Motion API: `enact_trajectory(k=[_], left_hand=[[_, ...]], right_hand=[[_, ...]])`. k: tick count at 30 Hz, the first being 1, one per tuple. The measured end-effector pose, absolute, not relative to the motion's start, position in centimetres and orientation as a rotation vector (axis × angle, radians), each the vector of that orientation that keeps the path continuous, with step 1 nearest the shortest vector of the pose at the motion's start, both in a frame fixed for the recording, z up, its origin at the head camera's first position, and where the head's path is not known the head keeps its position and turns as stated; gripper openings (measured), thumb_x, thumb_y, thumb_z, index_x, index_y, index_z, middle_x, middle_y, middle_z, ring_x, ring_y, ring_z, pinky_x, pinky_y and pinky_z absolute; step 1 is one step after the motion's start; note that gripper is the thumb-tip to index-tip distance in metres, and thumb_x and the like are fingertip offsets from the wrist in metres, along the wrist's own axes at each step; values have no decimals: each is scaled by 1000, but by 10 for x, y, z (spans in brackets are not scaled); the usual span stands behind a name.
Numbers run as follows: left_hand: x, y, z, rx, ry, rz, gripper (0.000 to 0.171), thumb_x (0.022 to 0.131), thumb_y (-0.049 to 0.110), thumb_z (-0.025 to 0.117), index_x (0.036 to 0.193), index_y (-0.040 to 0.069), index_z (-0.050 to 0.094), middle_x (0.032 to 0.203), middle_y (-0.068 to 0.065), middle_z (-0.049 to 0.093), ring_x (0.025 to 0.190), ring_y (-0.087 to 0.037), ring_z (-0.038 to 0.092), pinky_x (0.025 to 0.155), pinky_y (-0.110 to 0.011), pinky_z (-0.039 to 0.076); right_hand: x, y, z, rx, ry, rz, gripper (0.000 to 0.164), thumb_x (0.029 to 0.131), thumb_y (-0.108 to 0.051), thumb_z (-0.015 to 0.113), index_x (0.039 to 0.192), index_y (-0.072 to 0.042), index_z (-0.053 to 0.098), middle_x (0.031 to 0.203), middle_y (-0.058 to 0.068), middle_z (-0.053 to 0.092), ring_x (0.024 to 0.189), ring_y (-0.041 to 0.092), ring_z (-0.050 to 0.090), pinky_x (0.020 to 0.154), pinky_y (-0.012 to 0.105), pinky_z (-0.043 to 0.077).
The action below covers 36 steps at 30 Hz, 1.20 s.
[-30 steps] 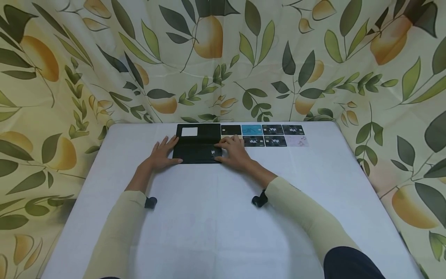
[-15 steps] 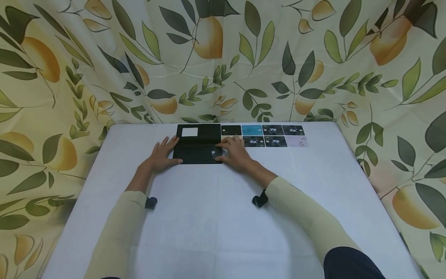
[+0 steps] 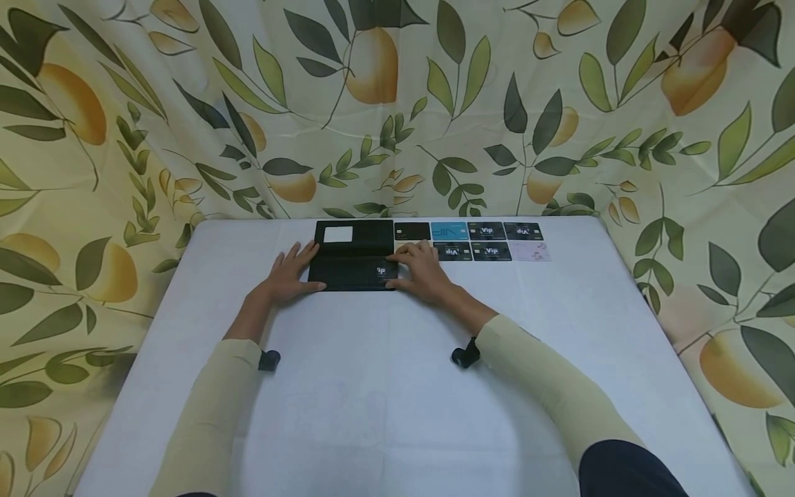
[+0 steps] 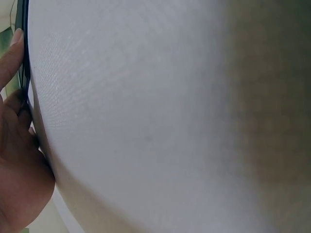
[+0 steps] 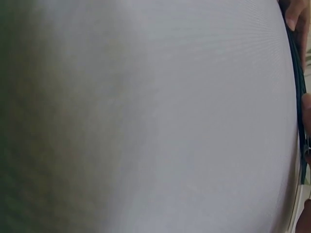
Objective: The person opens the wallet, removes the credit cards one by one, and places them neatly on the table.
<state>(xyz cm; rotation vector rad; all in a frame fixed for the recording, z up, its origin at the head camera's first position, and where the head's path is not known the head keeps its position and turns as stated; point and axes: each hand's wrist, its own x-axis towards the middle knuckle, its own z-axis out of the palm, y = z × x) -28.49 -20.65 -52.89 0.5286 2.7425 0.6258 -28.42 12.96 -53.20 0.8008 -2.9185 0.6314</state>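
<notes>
A black card wallet point(image 3: 348, 270) lies spread open at the table's far side, a white card point(image 3: 338, 235) showing in its upper half. My left hand point(image 3: 287, 275) rests at the wallet's left edge, thumb and fingers spread. At the lower half's right side, my right hand point(image 3: 422, 272) pinches a black card marked "Vip" point(image 3: 381, 271) between thumb and fingers. Black on black, the border between this card and the wallet is hard to make out. In the left wrist view, fingers point(image 4: 12, 58) touch the wallet's thin dark edge point(image 4: 23, 53).
Right of the wallet, bank-style cards lie in two rows: several black ones point(image 3: 491, 251), a blue one point(image 3: 448, 231) and a pink one point(image 3: 528, 251). My right hand partly covers a pale card there. A white cloth covers the table point(image 3: 385, 386); a fruit-patterned curtain point(image 3: 397, 138) hangs behind.
My right hand has shifted slightly to the right with the black card, and more of its "Vip" lettering shows. My left hand has stayed in place.
</notes>
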Motion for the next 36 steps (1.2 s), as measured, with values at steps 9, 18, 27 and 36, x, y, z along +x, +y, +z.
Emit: enact_trajectory(k=[9,18,27,36], left_hand=[[-284,-207,-531,534,2745,633,97,82,56,63,153,18,9,158,-2,1,142,-28,-9,111,-50,-10],[-284,-204,-532,523,2740,625,97,82,57,63,153,20,9,158,0,1,142,-26,-10,111,-49,-10],[-285,-203,-526,518,2747,636,96,82,55,64,153,19,9,158,-2,2,142,-28,-9,111,-50,-10],[-284,-204,-524,525,2742,601,97,82,55,63,153,17,8,158,-3,2,142,-28,-9,111,-51,-8]], right_hand=[[-282,134,-532,800,-2906,650,59,74,-57,71,123,-24,64,118,-3,53,102,18,34,85,40,27],[-278,150,-531,783,-2911,637,60,71,-59,73,120,-24,65,119,-2,54,105,19,35,89,42,27],[-281,168,-529,767,-2903,653,61,69,-60,74,119,-25,65,116,-4,54,101,18,34,87,41,26],[-277,188,-531,753,-2929,695,60,71,-57,74,121,-25,64,116,-4,53,100,20,32,85,40,26]])
